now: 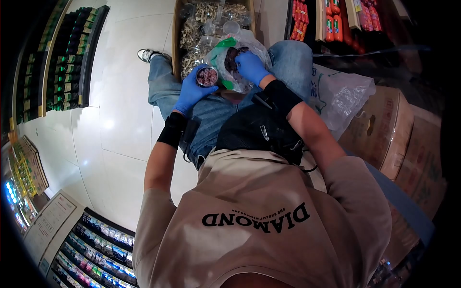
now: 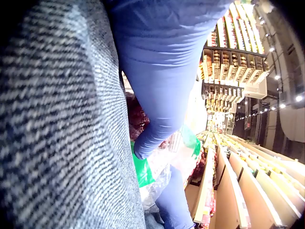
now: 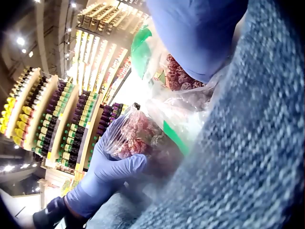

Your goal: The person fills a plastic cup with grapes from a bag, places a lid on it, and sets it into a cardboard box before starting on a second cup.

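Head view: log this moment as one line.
left hand: holds clear plastic cup of wrinkled reddish pieces | right hand: at dark-red pieces in green-marked plastic bag

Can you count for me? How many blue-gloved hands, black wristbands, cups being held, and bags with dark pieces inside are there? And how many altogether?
Blue-gloved hands (left hand, right hand): 2
Black wristbands (left one, right one): 2
Held cup: 1
Bag with dark pieces: 1
Total: 6
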A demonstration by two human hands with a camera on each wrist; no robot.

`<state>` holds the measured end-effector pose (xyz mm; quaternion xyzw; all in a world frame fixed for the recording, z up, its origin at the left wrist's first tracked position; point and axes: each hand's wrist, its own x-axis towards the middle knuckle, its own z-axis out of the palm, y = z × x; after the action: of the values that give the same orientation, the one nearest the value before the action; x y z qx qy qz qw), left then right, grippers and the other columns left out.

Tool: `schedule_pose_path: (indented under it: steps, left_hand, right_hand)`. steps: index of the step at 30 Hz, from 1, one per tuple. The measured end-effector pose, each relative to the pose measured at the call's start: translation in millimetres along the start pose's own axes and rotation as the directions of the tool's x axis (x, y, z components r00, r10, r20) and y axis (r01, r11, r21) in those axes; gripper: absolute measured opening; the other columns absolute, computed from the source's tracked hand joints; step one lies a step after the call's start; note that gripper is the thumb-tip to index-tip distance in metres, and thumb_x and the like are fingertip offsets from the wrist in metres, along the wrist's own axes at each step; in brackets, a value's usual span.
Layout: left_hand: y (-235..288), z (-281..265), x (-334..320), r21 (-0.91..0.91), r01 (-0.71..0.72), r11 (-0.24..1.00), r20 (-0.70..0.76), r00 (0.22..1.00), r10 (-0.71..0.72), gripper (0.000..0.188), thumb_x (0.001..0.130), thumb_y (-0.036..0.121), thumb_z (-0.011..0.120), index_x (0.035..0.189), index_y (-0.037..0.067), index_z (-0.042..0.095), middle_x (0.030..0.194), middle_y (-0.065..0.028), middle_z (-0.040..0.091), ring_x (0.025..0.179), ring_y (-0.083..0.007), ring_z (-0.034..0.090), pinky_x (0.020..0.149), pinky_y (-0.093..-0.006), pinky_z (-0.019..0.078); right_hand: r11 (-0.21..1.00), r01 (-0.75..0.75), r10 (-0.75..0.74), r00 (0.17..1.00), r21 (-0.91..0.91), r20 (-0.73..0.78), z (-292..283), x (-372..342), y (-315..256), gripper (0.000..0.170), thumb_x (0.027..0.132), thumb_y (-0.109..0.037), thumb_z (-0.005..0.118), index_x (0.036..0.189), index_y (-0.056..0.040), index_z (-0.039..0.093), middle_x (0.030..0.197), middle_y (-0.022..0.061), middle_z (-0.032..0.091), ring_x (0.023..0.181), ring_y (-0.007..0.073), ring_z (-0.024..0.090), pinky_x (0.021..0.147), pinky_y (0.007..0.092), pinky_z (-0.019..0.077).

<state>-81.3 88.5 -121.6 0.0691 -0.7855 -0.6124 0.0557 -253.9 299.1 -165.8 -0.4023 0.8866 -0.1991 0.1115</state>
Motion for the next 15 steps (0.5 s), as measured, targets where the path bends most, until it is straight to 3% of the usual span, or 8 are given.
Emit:
schedule_pose_path:
  steps: [2,8,11,14,15]
  left_hand:
    - [0,0,1,0.008,-0.008,1.0,-0.003,1.0,0.008,0.072,0.066,0.015,0.093,0.128,0.001,0.059,0.118,-0.0103,0.068,0.112,-0.0179,0.064,0.101,-0.0339,0.0507]
    - [4,-1,0,0.007,0.011,1.0,0.021,1.0,-0.012,0.07,0.068,0.012,0.092,0.129,0.0,0.058,0.122,-0.0089,0.066,0.114,-0.0168,0.062,0.104,-0.0338,0.0487]
    - [5,-1,-1,0.022,0.025,0.999,0.021,0.999,-0.025,0.071,0.068,0.012,0.092,0.13,0.0,0.058,0.123,-0.009,0.066,0.115,-0.017,0.062,0.104,-0.0339,0.0488]
    - [7,1,-1,-0.007,0.014,1.0,-0.019,1.0,-0.014,0.069,0.066,0.014,0.092,0.126,0.002,0.06,0.116,-0.0094,0.068,0.109,-0.0171,0.065,0.099,-0.0331,0.0515]
    - [7,1,-1,-0.014,0.018,1.0,-0.017,1.0,-0.019,0.069,0.066,0.014,0.093,0.125,0.002,0.06,0.116,-0.0093,0.068,0.109,-0.0169,0.065,0.099,-0.0332,0.0515]
  right_hand:
    - [1.0,-0.015,0.015,1.0,0.002,0.027,-5,-1,-3,0.011,0.08,-0.013,0.063,0.085,-0.0058,0.069,0.09,0.0237,0.065,0.089,0.0426,0.063,0.078,0.0508,0.0513]
    - [0.991,0.066,-0.049,0.989,0.113,-0.141,5,-1,3,0.01,0.079,-0.01,0.064,0.085,-0.0034,0.067,0.087,0.0242,0.065,0.089,0.0432,0.063,0.078,0.0512,0.0506]
    - [0.999,0.033,-0.032,0.999,0.033,-0.043,5,-1,3,0.014,0.079,-0.005,0.06,0.088,-0.0026,0.07,0.097,0.0239,0.066,0.093,0.0418,0.064,0.084,0.0496,0.0524]
    - [0.996,0.014,-0.006,0.995,0.087,-0.096,-1,-2,-3,0.017,0.079,-0.01,0.063,0.094,-0.0043,0.068,0.096,0.0222,0.063,0.093,0.0422,0.061,0.081,0.0502,0.0508]
    - [0.994,0.021,-0.002,0.984,0.105,-0.175,-2,-2,-6,0.022,0.08,-0.011,0.064,0.1,-0.0049,0.068,0.098,0.0219,0.063,0.095,0.0416,0.061,0.083,0.05,0.0505]
